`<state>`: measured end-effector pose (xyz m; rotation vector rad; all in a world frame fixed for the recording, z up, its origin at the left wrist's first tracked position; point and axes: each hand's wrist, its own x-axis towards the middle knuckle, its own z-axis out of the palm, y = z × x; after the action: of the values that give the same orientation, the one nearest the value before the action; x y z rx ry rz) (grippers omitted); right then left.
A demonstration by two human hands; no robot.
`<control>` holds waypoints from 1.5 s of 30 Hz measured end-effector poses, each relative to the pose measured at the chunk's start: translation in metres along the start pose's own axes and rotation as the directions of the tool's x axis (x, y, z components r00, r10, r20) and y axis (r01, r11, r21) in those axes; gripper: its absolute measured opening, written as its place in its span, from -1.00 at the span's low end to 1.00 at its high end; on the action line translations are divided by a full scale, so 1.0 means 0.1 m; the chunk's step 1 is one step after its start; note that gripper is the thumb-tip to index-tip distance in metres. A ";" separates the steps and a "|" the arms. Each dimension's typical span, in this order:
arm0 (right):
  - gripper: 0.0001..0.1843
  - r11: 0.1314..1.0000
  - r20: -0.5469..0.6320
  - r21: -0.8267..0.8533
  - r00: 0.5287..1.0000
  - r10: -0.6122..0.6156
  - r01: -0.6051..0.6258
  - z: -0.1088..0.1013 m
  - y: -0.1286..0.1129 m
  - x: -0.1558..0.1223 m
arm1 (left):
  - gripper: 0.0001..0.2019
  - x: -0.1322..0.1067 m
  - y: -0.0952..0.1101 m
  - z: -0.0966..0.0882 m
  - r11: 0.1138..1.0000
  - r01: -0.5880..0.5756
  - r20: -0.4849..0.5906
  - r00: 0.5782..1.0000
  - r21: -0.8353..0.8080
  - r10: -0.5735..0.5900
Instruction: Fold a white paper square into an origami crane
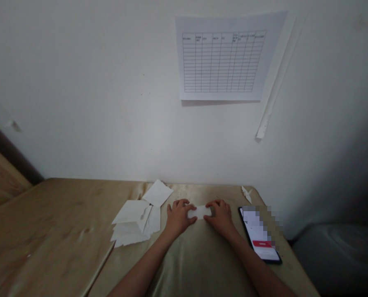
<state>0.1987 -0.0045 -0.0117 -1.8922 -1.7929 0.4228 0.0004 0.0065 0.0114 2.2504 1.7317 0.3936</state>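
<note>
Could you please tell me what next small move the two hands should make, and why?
Perhaps the left hand should steady its end of the small white paper while the right hand smooths along the near edge. The hands are at opposite ends, so one can anchor it; any crease is too small to see.

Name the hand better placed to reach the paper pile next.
Probably the left hand: it is nearer the paper pile; the right hand is nearer the phone. Both hold the small paper.
</note>
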 end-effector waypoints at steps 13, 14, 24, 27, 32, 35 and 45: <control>-0.53 0.996 0.062 0.086 0.998 -0.003 -0.002 -0.06 0.18 0.06 | -0.60 0.05 -0.27 -0.06 0.996 -0.065 0.056 0.996 -0.058 0.068; -0.52 0.996 0.066 0.089 0.998 -0.007 0.001 -0.07 0.19 0.06 | -0.59 0.06 -0.29 -0.06 0.995 -0.077 0.057 0.995 -0.060 0.081; -0.50 0.995 0.105 0.095 0.994 -0.039 0.029 -0.07 0.25 0.08 | -0.59 0.09 -0.40 -0.12 0.989 -0.129 0.086 0.987 -0.076 0.135; -0.49 0.996 0.119 0.087 0.992 -0.047 0.037 -0.06 0.26 0.09 | -0.59 0.08 -0.37 -0.12 0.990 -0.118 0.077 0.989 -0.072 0.123; -0.45 0.998 0.126 0.028 0.991 -0.051 0.047 -0.06 0.25 0.07 | -0.61 0.06 -0.32 -0.12 0.993 -0.096 0.060 0.993 -0.065 0.099; -0.39 0.998 0.096 -0.009 0.994 -0.058 0.060 -0.07 0.22 0.06 | -0.62 0.04 -0.28 -0.13 0.995 -0.080 0.053 0.995 -0.062 0.083; -0.60 0.989 -0.047 -0.115 0.994 -0.102 0.096 -0.03 -0.03 -0.10 | -0.63 -0.08 0.06 0.12 0.998 0.068 -0.085 0.994 0.019 -0.066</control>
<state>0.1968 -0.0148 -0.0090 -1.8610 -1.9018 0.2397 0.0084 -0.0038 0.0019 2.2131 1.8568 0.4643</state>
